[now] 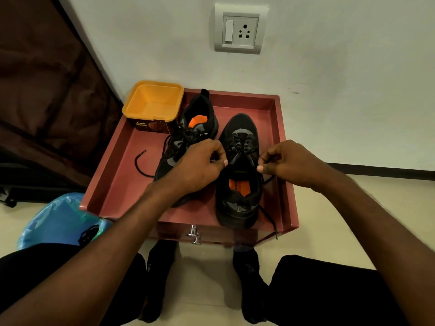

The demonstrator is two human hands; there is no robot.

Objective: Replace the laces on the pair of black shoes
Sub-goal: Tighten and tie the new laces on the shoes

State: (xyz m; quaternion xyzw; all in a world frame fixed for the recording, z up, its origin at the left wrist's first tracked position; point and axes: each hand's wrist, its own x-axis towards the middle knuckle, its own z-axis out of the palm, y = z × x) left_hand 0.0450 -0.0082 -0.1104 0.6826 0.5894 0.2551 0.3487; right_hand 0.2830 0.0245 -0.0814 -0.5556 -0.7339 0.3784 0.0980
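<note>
On a red desk (113,184), left hand (200,165) and right hand (287,163) are each pinching the right sneaker (239,184)'s black lace (242,149); pulling both ends evenly would be keeping tension balanced.

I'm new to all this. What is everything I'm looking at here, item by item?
Shoes: 2, black with orange insoles; left shoe with its heel toward the wall, right shoe with its toe toward the wall, both on the tray top.
Laces: black; loose lace trailing left of the left shoe, right shoe's lace hanging over the front edge.
Tray-topped cabinet: 1, reddish, against the wall, metal knobs in front.
Tub: 1, yellow, open, back left corner.
Wall socket: 1, white, above.
Bin with blue liner: 1, floor, left.
Dark fabric: left.
Feet in black socks: 2, below.
Left hand, right hand: each pinching lace at the right shoe.
</note>
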